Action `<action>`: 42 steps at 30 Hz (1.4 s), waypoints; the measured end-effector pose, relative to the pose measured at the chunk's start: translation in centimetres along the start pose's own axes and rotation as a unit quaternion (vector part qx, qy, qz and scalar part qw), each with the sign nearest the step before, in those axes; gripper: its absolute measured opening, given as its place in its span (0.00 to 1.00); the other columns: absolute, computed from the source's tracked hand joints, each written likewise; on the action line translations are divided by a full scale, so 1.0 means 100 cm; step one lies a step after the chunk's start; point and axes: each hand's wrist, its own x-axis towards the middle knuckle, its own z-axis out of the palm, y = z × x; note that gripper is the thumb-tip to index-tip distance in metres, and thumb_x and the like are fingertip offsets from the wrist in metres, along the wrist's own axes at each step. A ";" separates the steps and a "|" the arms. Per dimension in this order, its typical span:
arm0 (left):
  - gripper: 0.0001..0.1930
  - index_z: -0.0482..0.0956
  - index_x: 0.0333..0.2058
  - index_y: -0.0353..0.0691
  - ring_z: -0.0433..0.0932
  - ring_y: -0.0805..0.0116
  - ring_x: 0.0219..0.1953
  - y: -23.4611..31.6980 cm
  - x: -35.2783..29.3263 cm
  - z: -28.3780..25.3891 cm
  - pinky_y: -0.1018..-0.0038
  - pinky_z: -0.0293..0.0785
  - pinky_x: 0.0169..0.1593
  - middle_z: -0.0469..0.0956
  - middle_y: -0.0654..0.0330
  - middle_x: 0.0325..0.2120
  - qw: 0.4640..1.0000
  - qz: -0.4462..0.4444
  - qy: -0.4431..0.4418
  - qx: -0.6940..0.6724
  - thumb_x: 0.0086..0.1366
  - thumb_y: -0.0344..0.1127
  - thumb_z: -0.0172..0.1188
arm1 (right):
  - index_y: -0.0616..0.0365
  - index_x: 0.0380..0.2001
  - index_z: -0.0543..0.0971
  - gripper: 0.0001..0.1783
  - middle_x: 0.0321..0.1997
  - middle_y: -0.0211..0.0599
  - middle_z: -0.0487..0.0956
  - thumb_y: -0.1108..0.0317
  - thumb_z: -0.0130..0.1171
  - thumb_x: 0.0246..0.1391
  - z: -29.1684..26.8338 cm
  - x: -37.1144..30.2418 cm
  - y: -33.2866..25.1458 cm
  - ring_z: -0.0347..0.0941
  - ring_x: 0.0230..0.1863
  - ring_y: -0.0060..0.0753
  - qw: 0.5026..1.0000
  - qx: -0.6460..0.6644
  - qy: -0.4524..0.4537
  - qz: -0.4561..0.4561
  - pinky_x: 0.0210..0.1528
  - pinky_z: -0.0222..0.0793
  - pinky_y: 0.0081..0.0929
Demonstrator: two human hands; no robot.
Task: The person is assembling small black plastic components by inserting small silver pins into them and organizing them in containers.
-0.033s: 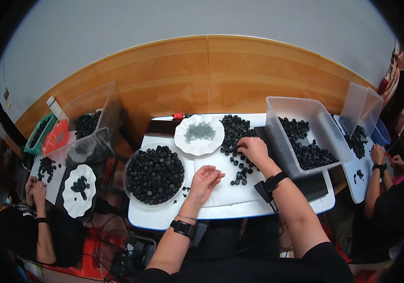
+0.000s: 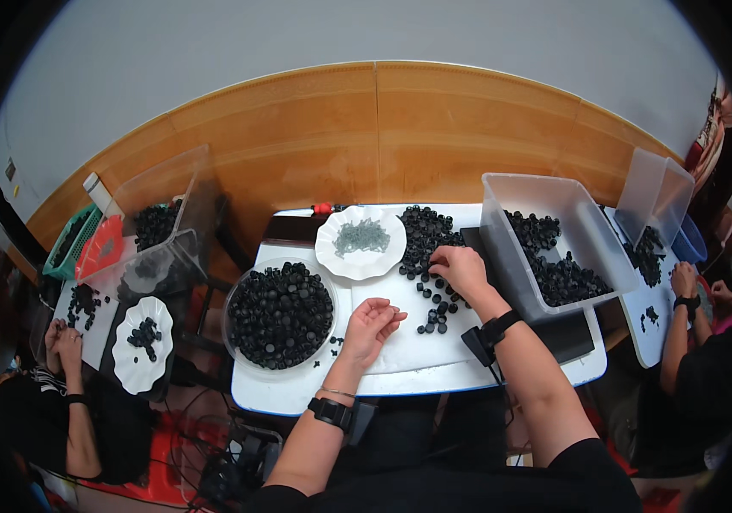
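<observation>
Over the white tabletop, my left hand (image 2: 373, 331) is closed with palm turned up, thumb and fingertips drawn together; anything between them is too small to make out. My right hand (image 2: 461, 272) reaches down at the near edge of a heap of small black round caps (image 2: 426, 232). Its fingers are pinched, and whatever they grip is hidden. Several loose black caps (image 2: 436, 318) lie just below that hand. Left of my left hand stands a round clear tub (image 2: 227, 318) full of black caps. A white scalloped plate (image 2: 328, 261) behind it holds small clear pieces (image 2: 361, 238).
On the right, a large translucent bin (image 2: 545, 303) holds more black parts. A few tiny black pieces (image 2: 335, 342) lie beside the tub. Co-workers' hands (image 2: 65, 342) are busy at the left table, others (image 2: 684, 280) at the right. A wooden panel (image 2: 297, 137) backs the table.
</observation>
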 end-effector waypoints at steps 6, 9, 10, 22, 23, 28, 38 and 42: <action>0.10 0.66 0.41 0.37 0.78 0.65 0.39 0.002 0.000 0.004 0.82 0.77 0.38 0.74 0.59 0.33 1.000 0.003 0.000 -0.002 0.60 0.24 0.54 | 0.51 0.29 0.81 0.12 0.26 0.33 0.80 0.67 0.67 0.36 -0.011 -0.003 0.003 0.77 0.30 0.33 0.999 0.049 -0.010 0.012 0.34 0.71 0.28; 0.11 0.66 0.41 0.38 0.77 0.66 0.39 0.000 0.001 0.006 0.83 0.76 0.39 0.74 0.59 0.33 1.000 0.011 -0.003 0.005 0.60 0.23 0.54 | 0.55 0.30 0.80 0.10 0.28 0.36 0.80 0.70 0.65 0.38 -0.005 -0.001 0.011 0.77 0.30 0.32 0.997 0.072 0.017 -0.006 0.34 0.72 0.26; 0.12 0.66 0.41 0.38 0.77 0.67 0.39 -0.001 0.001 0.006 0.82 0.76 0.39 0.74 0.59 0.33 1.000 0.017 -0.007 -0.001 0.59 0.23 0.54 | 0.58 0.29 0.79 0.09 0.28 0.38 0.80 0.72 0.64 0.40 -0.004 -0.001 0.012 0.77 0.30 0.31 0.987 0.152 0.051 -0.006 0.34 0.72 0.25; 0.12 0.68 0.40 0.38 0.77 0.67 0.37 -0.006 -0.006 0.004 0.81 0.75 0.39 0.75 0.57 0.35 0.998 0.051 0.027 -0.005 0.57 0.21 0.56 | 0.65 0.36 0.76 0.11 0.35 0.34 0.77 0.78 0.60 0.46 0.024 -0.099 -0.046 0.75 0.34 0.19 0.865 0.500 0.041 0.022 0.36 0.72 0.15; 0.12 0.68 0.40 0.38 0.77 0.67 0.37 -0.005 -0.009 0.008 0.81 0.75 0.39 0.75 0.57 0.35 0.998 0.048 0.026 -0.003 0.57 0.21 0.56 | 0.65 0.36 0.76 0.11 0.35 0.34 0.77 0.78 0.60 0.46 0.025 -0.105 -0.045 0.75 0.34 0.19 0.865 0.500 0.044 0.024 0.36 0.72 0.15; 0.12 0.68 0.36 0.37 0.79 0.65 0.34 0.004 -0.027 0.027 0.78 0.76 0.35 0.78 0.54 0.31 0.990 0.126 0.007 0.067 0.55 0.19 0.57 | 0.66 0.37 0.74 0.12 0.36 0.36 0.77 0.77 0.60 0.47 0.017 -0.123 -0.051 0.74 0.38 0.21 0.868 0.495 0.002 0.037 0.41 0.72 0.17; 0.11 0.70 0.35 0.33 0.78 0.70 0.35 0.018 -0.043 0.053 0.78 0.75 0.42 0.78 0.53 0.31 0.962 0.201 -0.015 0.183 0.53 0.17 0.59 | 0.65 0.34 0.73 0.07 0.35 0.37 0.77 0.79 0.58 0.49 0.004 -0.130 -0.065 0.75 0.37 0.22 0.808 0.589 0.015 0.027 0.41 0.72 0.18; 0.10 0.70 0.35 0.33 0.78 0.71 0.35 0.020 -0.046 0.057 0.78 0.75 0.42 0.78 0.54 0.31 0.945 0.227 -0.018 0.236 0.54 0.18 0.59 | 0.65 0.34 0.73 0.07 0.34 0.37 0.78 0.79 0.58 0.49 0.002 -0.131 -0.065 0.75 0.37 0.22 0.793 0.609 0.022 0.025 0.41 0.71 0.18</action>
